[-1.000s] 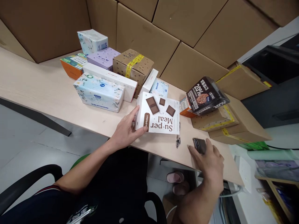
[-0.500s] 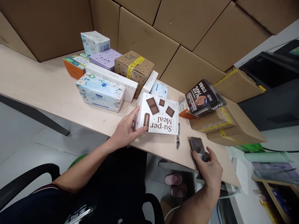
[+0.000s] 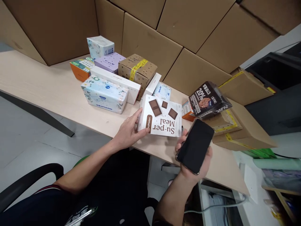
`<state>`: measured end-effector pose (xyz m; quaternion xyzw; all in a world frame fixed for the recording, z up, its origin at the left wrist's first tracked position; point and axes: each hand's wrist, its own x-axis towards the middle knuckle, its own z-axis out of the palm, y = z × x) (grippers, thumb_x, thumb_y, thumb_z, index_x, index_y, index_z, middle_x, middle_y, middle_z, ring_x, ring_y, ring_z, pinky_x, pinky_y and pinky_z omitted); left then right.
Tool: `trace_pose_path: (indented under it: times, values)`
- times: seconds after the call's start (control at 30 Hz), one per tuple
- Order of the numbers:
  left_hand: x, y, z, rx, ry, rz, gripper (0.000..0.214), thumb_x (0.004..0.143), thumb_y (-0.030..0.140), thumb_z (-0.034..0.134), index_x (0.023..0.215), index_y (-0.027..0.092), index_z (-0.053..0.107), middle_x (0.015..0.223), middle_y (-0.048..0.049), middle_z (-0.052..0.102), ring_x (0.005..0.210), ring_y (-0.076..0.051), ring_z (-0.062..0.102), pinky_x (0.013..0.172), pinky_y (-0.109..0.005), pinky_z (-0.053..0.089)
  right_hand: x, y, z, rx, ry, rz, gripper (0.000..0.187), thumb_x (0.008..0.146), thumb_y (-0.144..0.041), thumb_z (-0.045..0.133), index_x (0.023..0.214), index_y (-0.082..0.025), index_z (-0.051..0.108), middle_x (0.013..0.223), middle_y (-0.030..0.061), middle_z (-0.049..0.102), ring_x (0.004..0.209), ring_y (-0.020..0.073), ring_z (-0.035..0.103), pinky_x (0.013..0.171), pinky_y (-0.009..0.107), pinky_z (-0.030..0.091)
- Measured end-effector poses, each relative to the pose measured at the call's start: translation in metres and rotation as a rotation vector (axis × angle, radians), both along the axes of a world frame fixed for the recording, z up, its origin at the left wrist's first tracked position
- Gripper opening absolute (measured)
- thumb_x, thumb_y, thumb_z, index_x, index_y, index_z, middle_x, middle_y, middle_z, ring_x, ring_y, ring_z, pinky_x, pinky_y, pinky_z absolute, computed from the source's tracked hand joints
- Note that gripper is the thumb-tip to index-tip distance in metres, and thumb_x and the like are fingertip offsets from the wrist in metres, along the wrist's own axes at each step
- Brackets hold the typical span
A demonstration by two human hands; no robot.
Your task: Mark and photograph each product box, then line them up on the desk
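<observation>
My left hand [image 3: 129,131] grips the near left corner of a white "Su-per Meal" box [image 3: 162,117] printed with chocolate pieces. Its thumb lies on the box's top face and the other fingers are along the left side. In my right hand [image 3: 204,163] a dark smartphone [image 3: 195,146] rests face up with its screen black, fingers wrapped round its edges. The phone is over the table's front edge, to the right of the white box. A pen is mostly hidden behind the box and my right fingers.
Tissue packs [image 3: 104,95], a purple box [image 3: 109,62], a long white box [image 3: 117,81] and a taped brown carton [image 3: 136,70] cluster at the back left of the table [image 3: 58,89]. A black cookie box [image 3: 207,99] and cartons [image 3: 246,127] stand right. Large cardboard boxes [image 3: 145,44] line the back.
My right hand has lifted the phone off the table, turned it screen up and brought it left toward the white box. My left hand stays on the box.
</observation>
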<state>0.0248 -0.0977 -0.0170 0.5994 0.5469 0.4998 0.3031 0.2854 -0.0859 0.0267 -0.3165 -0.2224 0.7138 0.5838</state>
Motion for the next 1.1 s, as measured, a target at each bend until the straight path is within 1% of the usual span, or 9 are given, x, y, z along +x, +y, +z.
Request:
trace_pose_path:
  times: [0.17, 0.23, 0.3, 0.4, 0.5, 0.6, 0.8, 0.9, 1.1]
  values:
    - [0.000, 0.001, -0.003, 0.030, 0.005, -0.001, 0.087, 0.091, 0.050, 0.070, 0.164, 0.023, 0.031, 0.155, -0.0163, 0.054, 0.132, -0.037, 0.059, 0.111, -0.052, 0.049, -0.025, -0.002, -0.007, 0.041, -0.008, 0.225, 0.062, 0.089, -0.070, 0.051, 0.135, -0.031, 0.064, 0.130, 0.0099, 0.071, 0.091, 0.0254, 0.064, 0.081, 0.052, 0.057]
    - [-0.001, 0.001, -0.004, 0.028, 0.021, 0.005, 0.088, 0.091, 0.051, 0.070, 0.164, 0.022, 0.031, 0.155, -0.0169, 0.054, 0.133, -0.037, 0.058, 0.111, -0.052, 0.048, -0.034, 0.000, -0.007, 0.063, -0.012, 0.296, 0.064, 0.089, -0.075, 0.048, 0.134, -0.032, 0.065, 0.129, 0.0096, 0.070, 0.091, 0.0257, 0.064, 0.080, 0.053, 0.058]
    - [-0.001, 0.001, -0.004, 0.027, 0.037, 0.015, 0.089, 0.091, 0.054, 0.069, 0.164, 0.021, 0.031, 0.154, -0.0173, 0.055, 0.134, -0.038, 0.057, 0.112, -0.053, 0.046, -0.044, 0.001, -0.006, 0.071, -0.007, 0.329, 0.064, 0.090, -0.077, 0.044, 0.132, -0.033, 0.065, 0.126, 0.0084, 0.071, 0.088, 0.0243, 0.065, 0.075, 0.049, 0.059]
    - [-0.001, 0.001, -0.004, 0.039, 0.036, 0.010, 0.087, 0.092, 0.053, 0.068, 0.164, 0.022, 0.031, 0.150, -0.0160, 0.058, 0.132, -0.037, 0.058, 0.111, -0.052, 0.047, -0.057, 0.001, -0.003, 0.051, 0.025, 0.325, 0.064, 0.091, -0.076, 0.042, 0.129, -0.031, 0.067, 0.123, 0.0070, 0.073, 0.085, 0.0215, 0.066, 0.074, 0.045, 0.061]
    - [0.000, 0.001, -0.003, 0.073, 0.009, -0.007, 0.085, 0.093, 0.050, 0.068, 0.164, 0.025, 0.031, 0.146, -0.0134, 0.063, 0.127, -0.034, 0.062, 0.109, -0.049, 0.049, -0.064, 0.002, -0.003, 0.062, 0.036, 0.354, 0.067, 0.089, -0.077, 0.044, 0.129, -0.029, 0.066, 0.127, 0.0081, 0.071, 0.093, 0.0238, 0.066, 0.086, 0.053, 0.060]
    - [0.001, 0.001, -0.002, 0.080, 0.002, 0.001, 0.086, 0.092, 0.051, 0.069, 0.165, 0.025, 0.031, 0.145, -0.0130, 0.063, 0.125, -0.034, 0.063, 0.107, -0.047, 0.050, -0.065, 0.004, -0.004, 0.090, 0.028, 0.346, 0.063, 0.091, -0.076, 0.044, 0.131, -0.032, 0.065, 0.129, 0.0081, 0.070, 0.097, 0.0252, 0.065, 0.094, 0.058, 0.057]
    - [0.001, -0.001, 0.001, 0.048, -0.002, -0.008, 0.086, 0.092, 0.050, 0.068, 0.165, 0.024, 0.031, 0.146, -0.0136, 0.062, 0.126, -0.035, 0.063, 0.105, -0.047, 0.052, -0.067, 0.004, -0.005, 0.081, 0.087, 0.295, 0.056, 0.094, -0.070, 0.045, 0.130, -0.032, 0.065, 0.122, 0.0056, 0.074, 0.087, 0.0220, 0.063, 0.090, 0.052, 0.059]
    - [0.000, -0.001, 0.002, 0.022, 0.007, -0.007, 0.087, 0.092, 0.049, 0.068, 0.165, 0.023, 0.029, 0.146, -0.0145, 0.062, 0.127, -0.036, 0.062, 0.106, -0.048, 0.052, -0.068, 0.006, -0.006, 0.099, 0.115, 0.318, 0.057, 0.094, -0.069, 0.044, 0.130, -0.030, 0.065, 0.121, 0.0067, 0.073, 0.086, 0.0217, 0.064, 0.092, 0.053, 0.057]
    - [-0.001, -0.001, 0.001, 0.001, 0.049, 0.006, 0.088, 0.091, 0.048, 0.069, 0.165, 0.020, 0.030, 0.156, -0.0176, 0.053, 0.136, -0.040, 0.055, 0.113, -0.053, 0.046, -0.066, 0.008, -0.007, 0.095, 0.079, 0.319, 0.060, 0.091, -0.068, 0.051, 0.133, -0.027, 0.062, 0.116, 0.0088, 0.072, 0.088, 0.0247, 0.066, 0.094, 0.056, 0.055]
